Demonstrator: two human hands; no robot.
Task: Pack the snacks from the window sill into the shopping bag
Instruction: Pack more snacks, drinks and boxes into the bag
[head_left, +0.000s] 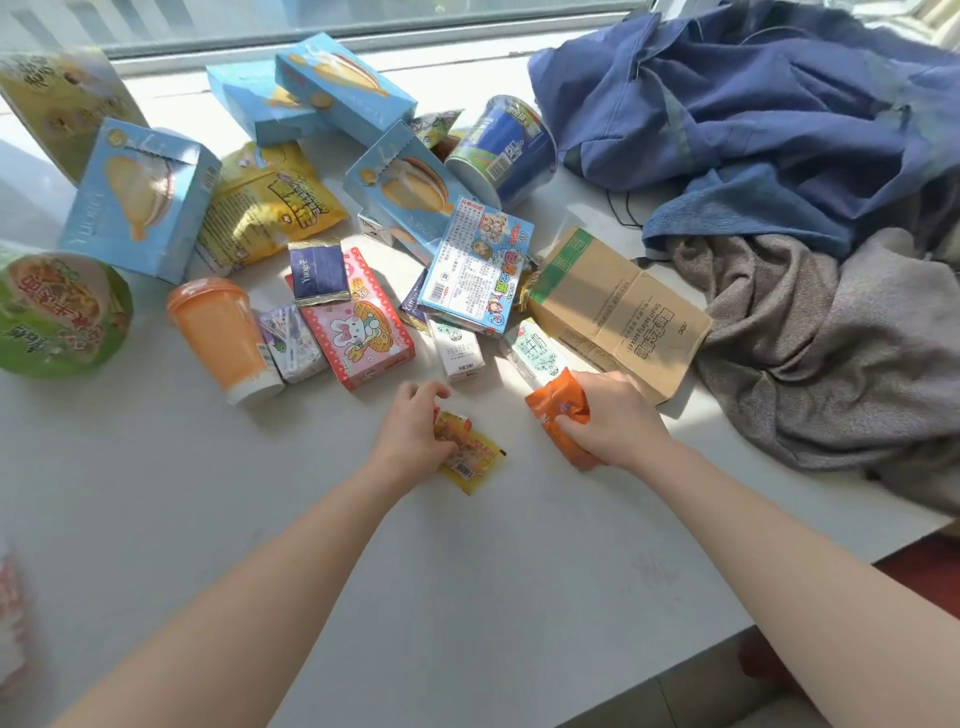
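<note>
Both hands work near the front of the white window sill (467, 571), in front of the snack pile. The left hand (410, 436) lies over a small yellow sachet (475, 460), its fingers (428, 391) curled down and pinching the sachet's near end; the rest of the sachet lies flat on the sill. The right hand (621, 418) grips a crumpled orange packet (558, 408), thumb on its side and fingers closed round its far end, just in front of a white-and-green milk carton (535, 351) and a brown cardboard box (613, 306).

Behind the hands lies a smaller white carton (457, 348), a pink box with a rabbit print (358, 322) and a dark-blue sachet (318, 270) resting on that box. An orange cup (221, 332) lies on its side to the left, touching a small purple carton (293, 343), with a green noodle bowl (57, 312) at the left edge. Further back are several light-blue biscuit boxes (140, 197), a yellow snack bag (270, 202), a blue tub (504, 145) tipped over, and a blue printed box (478, 265) propped on others.

To the right, a heap of blue fabric (753, 114) lies on the sill; whether it is clothing or a bag I cannot tell. A grey cloth (831, 338) is bunched in front of it.
</note>
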